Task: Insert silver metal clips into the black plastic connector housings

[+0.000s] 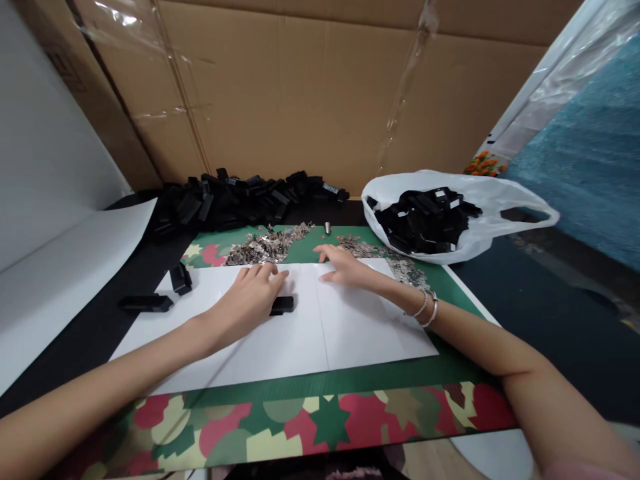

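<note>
My left hand (253, 291) rests over the left half of the white paper (300, 353), its fingers loosely bent and the thumb apart from them. A small black oblong plastic piece (283, 305) lies on the paper beside that palm, partly hidden under it. My right hand (343, 267) hovers near the paper's far edge with thumb and forefinger spread, nothing visible between them. Just beyond both hands lie heaps of small silvery metal pieces (267, 245). Two more black pieces (181, 279) sit at the paper's left edge.
A long pile of black pieces (240, 200) lies against the cardboard wall (300, 93). At the right stands a white plastic bag (480, 243) filled with similar pieces. A small metal cylinder (327, 227) stands behind the hands. Patterned green-and-red wrap (280, 427) covers the front edge.
</note>
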Available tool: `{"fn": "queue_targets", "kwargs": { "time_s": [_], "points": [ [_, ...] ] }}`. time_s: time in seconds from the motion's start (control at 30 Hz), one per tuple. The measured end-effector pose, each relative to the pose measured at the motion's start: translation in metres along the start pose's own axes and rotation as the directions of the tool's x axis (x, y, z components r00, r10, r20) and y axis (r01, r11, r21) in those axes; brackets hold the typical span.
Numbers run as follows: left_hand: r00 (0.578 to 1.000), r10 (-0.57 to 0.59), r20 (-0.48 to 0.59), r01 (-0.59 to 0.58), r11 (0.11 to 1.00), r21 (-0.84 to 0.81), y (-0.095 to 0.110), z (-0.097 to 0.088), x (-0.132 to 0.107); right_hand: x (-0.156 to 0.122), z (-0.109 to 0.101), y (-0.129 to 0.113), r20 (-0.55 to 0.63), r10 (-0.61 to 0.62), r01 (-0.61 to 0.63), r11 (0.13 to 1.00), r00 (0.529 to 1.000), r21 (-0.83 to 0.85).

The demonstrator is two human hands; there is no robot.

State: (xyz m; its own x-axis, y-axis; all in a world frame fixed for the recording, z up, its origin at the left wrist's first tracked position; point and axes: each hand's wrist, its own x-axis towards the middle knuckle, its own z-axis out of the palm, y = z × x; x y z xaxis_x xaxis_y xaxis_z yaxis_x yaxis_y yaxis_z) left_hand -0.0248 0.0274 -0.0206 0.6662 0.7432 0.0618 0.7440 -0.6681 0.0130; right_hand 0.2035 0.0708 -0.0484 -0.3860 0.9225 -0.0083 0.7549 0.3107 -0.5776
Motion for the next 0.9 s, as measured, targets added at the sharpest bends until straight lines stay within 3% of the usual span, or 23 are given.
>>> {"fn": "queue_targets", "kwargs": {
  "time_s": [0.07,0.17,0.3,0.47,0.63,0.73,0.8,0.83,0.9],
  "points": [
    [1.000,0.002,-0.026,-0.002,1.000,-0.019,-0.001,-0.002,0.005,0.008,-0.001,0.003,0.006,0.001,0.000,1.000,1.000,-0.024],
    [1.000,0.027,-0.013,-0.029,0.981,-0.191,-0.003,-0.005,0.018,0.018,-0.002,0.006,0.024,-0.003,0.003,0.999,1.000,-0.037],
    [0.989,0.061,0.134,-0.004,0.921,-0.389,-0.009,-0.013,0.047,0.023,-0.003,0.004,0.028,-0.041,0.042,0.999,0.999,-0.029],
    [0.935,0.111,0.338,0.091,0.845,-0.527,-0.018,-0.027,0.088,0.015,-0.013,-0.005,-0.057,-0.162,0.162,0.987,0.985,-0.014],
    [0.836,0.165,0.523,0.243,0.744,-0.622,-0.025,-0.026,0.110,-0.006,-0.032,-0.016,-0.235,-0.247,0.232,0.969,0.940,-0.089],
    [0.804,0.182,0.566,0.315,0.676,-0.666,-0.024,-0.021,0.112,-0.029,-0.034,-0.024,-0.410,-0.293,0.205,0.948,0.864,-0.245],
    [0.801,0.168,0.574,0.354,0.640,-0.682,-0.023,-0.018,0.112,-0.048,-0.028,-0.031,-0.462,-0.344,0.213,0.926,0.817,-0.313],
    [0.801,0.162,0.576,0.370,0.622,-0.690,-0.022,-0.017,0.112,-0.058,-0.024,-0.034,-0.468,-0.351,0.222,0.925,0.811,-0.309],
    [0.802,0.151,0.578,0.395,0.592,-0.703,-0.021,-0.016,0.112,-0.073,-0.015,-0.041,-0.435,-0.272,0.213,0.960,0.859,-0.181]
  ]
}}
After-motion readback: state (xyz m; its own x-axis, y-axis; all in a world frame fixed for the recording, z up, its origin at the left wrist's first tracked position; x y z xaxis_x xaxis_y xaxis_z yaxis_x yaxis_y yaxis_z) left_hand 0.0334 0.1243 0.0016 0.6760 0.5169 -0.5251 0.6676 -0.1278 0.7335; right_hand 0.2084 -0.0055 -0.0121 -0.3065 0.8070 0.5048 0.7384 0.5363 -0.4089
